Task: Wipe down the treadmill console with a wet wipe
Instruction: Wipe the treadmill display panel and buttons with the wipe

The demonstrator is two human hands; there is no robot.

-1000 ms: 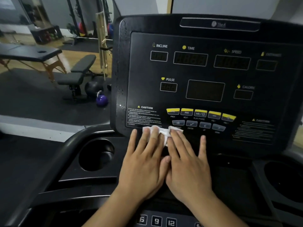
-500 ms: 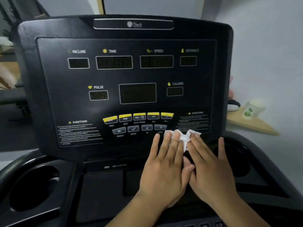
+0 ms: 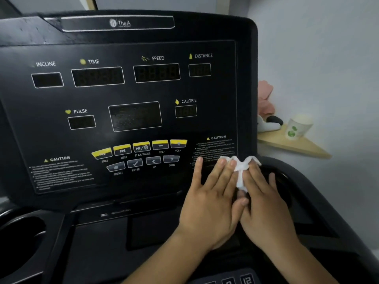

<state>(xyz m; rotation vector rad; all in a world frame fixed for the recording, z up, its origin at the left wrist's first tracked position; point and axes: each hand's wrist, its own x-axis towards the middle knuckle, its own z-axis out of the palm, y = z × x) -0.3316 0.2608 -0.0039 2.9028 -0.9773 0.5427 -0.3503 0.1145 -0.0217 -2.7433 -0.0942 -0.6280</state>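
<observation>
Pressing wipe (image 3: pixel 240 168) flat on console (image 3: pixel 217 89), near right corner, with left hand (image 3: pixel 211 203) and right hand (image 3: pixel 265 206) side by side, fingers straight. Probably midway: upper displays (image 3: pixel 156 72), top bar (image 3: pixel 119 23) seemingly left to wipe.

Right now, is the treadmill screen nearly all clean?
Not nearly. Done: the bottom strip, since the wet wipe has slid across from the left caution label. In hand: left hand and right hand press it flat by the right caution label. Left: the number windows and yellow buttons above, probably.
</observation>
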